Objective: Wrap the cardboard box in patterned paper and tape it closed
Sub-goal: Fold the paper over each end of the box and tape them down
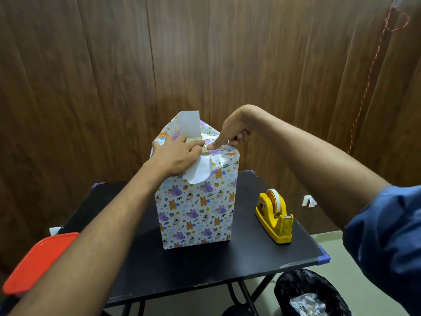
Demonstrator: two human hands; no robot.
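A tall box wrapped in patterned paper (196,213) stands upright in the middle of the black table (250,254). Its top end is open: bare cardboard (204,151) shows between loose paper flaps, one white-backed flap (189,124) standing up at the back and another curling down the front. My left hand (175,157) lies flat on the top, fingers straight, holding a flap down. My right hand (232,131) presses its extended index fingertip on the top edge, the other fingers curled in.
A yellow tape dispenser (275,215) with a roll sits on the table to the right of the box. A red lid (38,263) is at the table's left edge. A bin with a black bag (309,293) stands on the floor at lower right. A wooden wall is behind.
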